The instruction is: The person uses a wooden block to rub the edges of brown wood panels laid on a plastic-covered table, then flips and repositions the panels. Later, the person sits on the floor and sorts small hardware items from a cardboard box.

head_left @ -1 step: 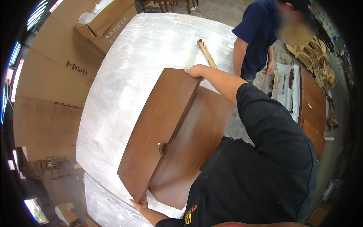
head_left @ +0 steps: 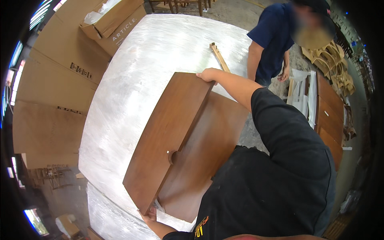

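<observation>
A brown wooden panel (head_left: 166,124) with a half-round notch in one long edge is held between my two hands. My right hand (head_left: 207,75) grips its far end, fingers wrapped around the corner. At its near end my left hand (head_left: 150,215) holds the edge, thumb on one side and the other fingers partly hidden. Behind it, closer to my body, lies a second, wider brown panel (head_left: 200,156), partly covered by the first. Both are over a large surface wrapped in clear white plastic film (head_left: 116,108).
A wooden strip (head_left: 219,57) lies on the film at the far side. A co-worker in a dark blue shirt (head_left: 272,36) stands at upper right. Brown panels (head_left: 330,116) are stacked at right, curved wooden parts (head_left: 332,60) beyond them. Cardboard (head_left: 52,96) and an opened carton (head_left: 114,28) stand at left.
</observation>
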`<state>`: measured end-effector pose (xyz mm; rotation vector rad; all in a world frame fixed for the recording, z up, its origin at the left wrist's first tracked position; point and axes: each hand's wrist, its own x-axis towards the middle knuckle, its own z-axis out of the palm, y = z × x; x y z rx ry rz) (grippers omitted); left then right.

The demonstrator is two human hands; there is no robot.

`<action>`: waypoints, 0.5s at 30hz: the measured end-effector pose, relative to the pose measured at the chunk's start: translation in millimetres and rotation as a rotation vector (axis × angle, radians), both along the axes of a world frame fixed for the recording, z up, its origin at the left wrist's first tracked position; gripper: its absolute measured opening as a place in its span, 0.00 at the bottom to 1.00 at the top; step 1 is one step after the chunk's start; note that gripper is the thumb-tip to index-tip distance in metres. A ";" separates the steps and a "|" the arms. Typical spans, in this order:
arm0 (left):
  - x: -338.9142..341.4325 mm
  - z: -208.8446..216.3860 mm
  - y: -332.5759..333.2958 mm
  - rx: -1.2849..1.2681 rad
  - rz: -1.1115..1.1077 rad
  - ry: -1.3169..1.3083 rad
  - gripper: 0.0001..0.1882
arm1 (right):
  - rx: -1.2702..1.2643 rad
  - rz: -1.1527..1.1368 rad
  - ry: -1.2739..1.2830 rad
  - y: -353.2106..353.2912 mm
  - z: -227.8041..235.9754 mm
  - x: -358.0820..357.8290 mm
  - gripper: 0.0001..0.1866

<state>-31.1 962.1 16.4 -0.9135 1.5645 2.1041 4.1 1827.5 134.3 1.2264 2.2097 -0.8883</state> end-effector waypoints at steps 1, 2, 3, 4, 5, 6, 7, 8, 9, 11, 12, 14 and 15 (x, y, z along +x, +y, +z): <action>-4.0 -11.2 -11.8 -0.068 -0.045 -0.019 0.32 | 0.001 0.014 -0.023 2.6 -0.3 -5.8 0.39; -10.1 -25.1 -23.3 -0.135 -0.094 -0.039 0.31 | 0.003 0.024 -0.048 6.5 -1.9 -10.2 0.39; -15.1 -38.9 -34.5 -0.206 -0.147 -0.061 0.30 | -0.010 0.009 -0.050 9.7 -4.4 -14.7 0.40; -19.9 -54.2 -44.9 -0.278 -0.204 -0.084 0.29 | -0.023 -0.008 -0.054 13.1 -6.5 -18.4 0.40; -22.4 -69.6 -56.0 -0.352 -0.262 -0.108 0.27 | -0.040 -0.024 -0.060 15.3 -9.5 -21.3 0.40; -21.3 -85.6 -66.4 -0.463 -0.308 -0.206 0.26 | -0.032 -0.025 -0.073 16.7 -11.8 -23.0 0.41; -22.1 -94.3 -80.6 -0.585 -0.275 -0.159 0.22 | -0.024 -0.022 -0.084 18.3 -13.8 -24.2 0.41; -47.7 -96.1 -97.4 -0.896 -0.556 0.075 0.23 | -0.017 -0.018 -0.092 18.8 -15.5 -24.5 0.41; -69.3 -95.3 -111.0 -1.280 -0.783 0.232 0.23 | -0.014 -0.015 -0.118 19.8 -16.9 -24.1 0.42; -91.6 -80.8 -132.4 -1.075 -0.081 0.250 0.25 | 0.004 -0.005 -0.114 20.8 -20.8 -21.3 0.44; -108.8 -63.0 -139.8 -1.094 -0.053 0.200 0.26 | 0.007 -0.003 -0.111 21.7 -23.5 -18.7 0.44; -119.8 -29.9 -133.8 -0.925 -0.118 0.089 0.28 | 0.038 -0.013 -0.116 22.1 -31.3 -9.9 0.46; -124.2 -8.8 -125.9 -0.867 -0.141 0.006 0.29 | 0.044 -0.016 -0.114 20.8 -36.9 -4.0 0.47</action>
